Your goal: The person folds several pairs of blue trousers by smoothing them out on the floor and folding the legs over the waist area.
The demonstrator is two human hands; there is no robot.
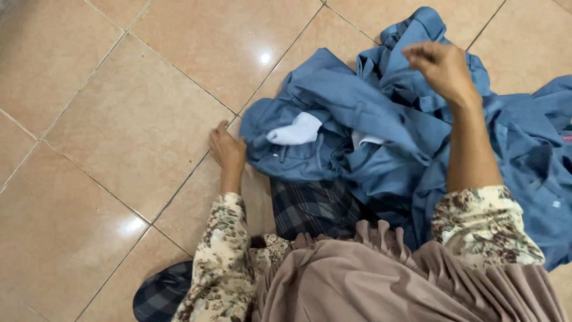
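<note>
At the bottom of the frame lie pleated taupe fabric (381, 280) and a dark plaid cloth (316, 206), flanked by floral-print sleeves (223, 250). Just above, left of centre, the left hand (227, 148) rests on the glossy beige tiled floor (119, 119), fingers on the edge of the crumpled blue cloth garments (357, 119), whose heap fills the centre and right. Farther up at upper right, the right hand (442, 65) is raised over the heap, fingers loosely curled; whether they pinch cloth cannot be told.

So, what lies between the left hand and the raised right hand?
In the head view, crumpled blue garments fill the stretch between the left hand and the right hand, with a white cloth piece tucked in the folds. No bare floor shows there.
</note>
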